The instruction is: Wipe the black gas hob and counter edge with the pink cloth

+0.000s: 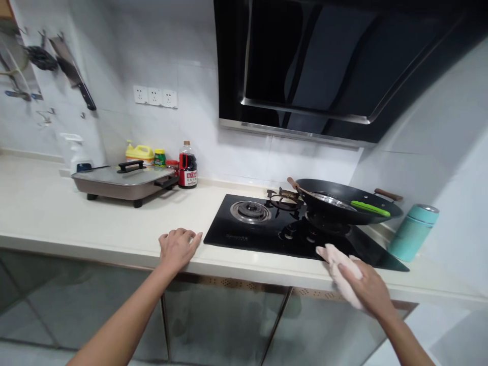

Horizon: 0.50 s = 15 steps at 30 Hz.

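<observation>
My left hand (178, 249) rests on the front edge of the pale countertop (125, 223), fingers lying loosely on the surface and holding nothing. Just to its right is the near left corner of the black glass gas stove (263, 241). A pinkish-white cloth (343, 274) is gripped in my right hand (371, 290) at the front edge of the stove, its lower part hanging over the counter edge. Behind that hand, a black wok (343, 188) with wooden handles stands on the right burner. A green-handled utensil (369, 208) lies in it.
A teal bottle (415, 233) stands right of the stove. On the left sit a lidded electric pan (118, 188), a spray bottle (78, 152) and a soy sauce bottle (187, 168). The black range hood (305, 66) overhangs the stove. A cleaver (72, 71) hangs on the wall.
</observation>
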Available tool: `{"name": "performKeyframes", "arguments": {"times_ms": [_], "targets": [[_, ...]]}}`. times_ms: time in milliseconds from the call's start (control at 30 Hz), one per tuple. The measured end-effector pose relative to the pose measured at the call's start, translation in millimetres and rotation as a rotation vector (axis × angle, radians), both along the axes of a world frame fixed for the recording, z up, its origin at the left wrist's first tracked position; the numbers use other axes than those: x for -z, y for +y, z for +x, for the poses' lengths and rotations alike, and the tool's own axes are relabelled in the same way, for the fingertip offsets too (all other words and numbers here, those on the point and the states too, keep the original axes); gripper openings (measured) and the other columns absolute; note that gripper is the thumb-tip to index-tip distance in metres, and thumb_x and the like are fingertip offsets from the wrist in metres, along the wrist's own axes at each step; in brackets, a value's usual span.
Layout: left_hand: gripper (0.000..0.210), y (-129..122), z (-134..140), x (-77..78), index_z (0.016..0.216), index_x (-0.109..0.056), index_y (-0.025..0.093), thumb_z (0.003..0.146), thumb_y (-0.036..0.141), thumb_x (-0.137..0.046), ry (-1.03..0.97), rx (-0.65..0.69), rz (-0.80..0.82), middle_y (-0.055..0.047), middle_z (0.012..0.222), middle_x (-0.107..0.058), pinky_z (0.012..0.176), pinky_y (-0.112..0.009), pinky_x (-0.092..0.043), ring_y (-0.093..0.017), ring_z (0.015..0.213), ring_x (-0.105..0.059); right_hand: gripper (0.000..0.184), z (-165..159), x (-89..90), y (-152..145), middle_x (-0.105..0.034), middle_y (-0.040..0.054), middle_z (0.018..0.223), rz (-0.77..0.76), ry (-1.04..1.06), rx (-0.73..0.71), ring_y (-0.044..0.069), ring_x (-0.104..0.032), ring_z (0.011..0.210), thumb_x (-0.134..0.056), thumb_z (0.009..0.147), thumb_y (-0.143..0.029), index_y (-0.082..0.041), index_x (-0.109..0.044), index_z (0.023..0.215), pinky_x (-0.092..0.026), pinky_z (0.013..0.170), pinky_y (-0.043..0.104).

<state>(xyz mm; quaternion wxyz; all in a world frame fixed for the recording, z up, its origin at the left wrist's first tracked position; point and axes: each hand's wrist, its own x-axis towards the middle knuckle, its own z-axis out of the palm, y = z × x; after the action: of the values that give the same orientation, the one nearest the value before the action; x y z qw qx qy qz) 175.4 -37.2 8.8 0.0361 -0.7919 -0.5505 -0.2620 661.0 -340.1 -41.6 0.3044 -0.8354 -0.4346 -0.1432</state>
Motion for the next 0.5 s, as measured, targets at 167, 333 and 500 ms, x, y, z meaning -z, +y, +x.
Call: {"name": "performKeyframes", "arguments": {"times_ms": [167, 333, 500], "targets": [[0.048, 2.5, 3.1, 5.1, 0.098, -0.081, 0.026, 0.096, 0.057, -0.046, 0.006, -0.015, 0.039, -0.012, 0.116, -0.075, 0.106, -0.053, -0.030, -0.033, 0.112, -0.062, 0.070, 34.4, -22.5, -12.6, -0.069, 0.0153, 0.122, 0.002, 0.042, 0.150, 0.035, -0.065, 0.110, -0.044, 0.086, -0.075, -0.020, -0.073, 0.120, -0.051, 0.089, 0.044], [0.045, 2.5, 3.4, 6.7, 0.096, -0.081, 0.025, 0.096, 0.056, -0.048, -0.010, -0.013, 0.042, -0.012, 0.114, -0.076, 0.105, -0.052, -0.031, -0.033, 0.111, -0.062, 0.064, 17.8, -40.6, 31.8, -0.066, 0.0154, 0.132, -0.230, -0.025, 0.244, 0.039, -0.057, 0.124, -0.043, 0.091, -0.063, -0.026, -0.067, 0.138, -0.046, 0.098, 0.053], [0.044, 0.2, 4.1, 5.3, 0.095, -0.081, 0.026, 0.095, 0.056, -0.049, -0.016, -0.013, 0.040, -0.012, 0.114, -0.076, 0.106, -0.052, -0.030, -0.033, 0.112, -0.062, 0.054, -56.0, -49.2, 74.6, -0.071, 0.0177, 0.122, -0.408, -0.173, 0.043, 0.035, -0.059, 0.110, -0.044, 0.097, -0.050, -0.016, -0.071, 0.129, -0.045, 0.093, 0.046]]}}
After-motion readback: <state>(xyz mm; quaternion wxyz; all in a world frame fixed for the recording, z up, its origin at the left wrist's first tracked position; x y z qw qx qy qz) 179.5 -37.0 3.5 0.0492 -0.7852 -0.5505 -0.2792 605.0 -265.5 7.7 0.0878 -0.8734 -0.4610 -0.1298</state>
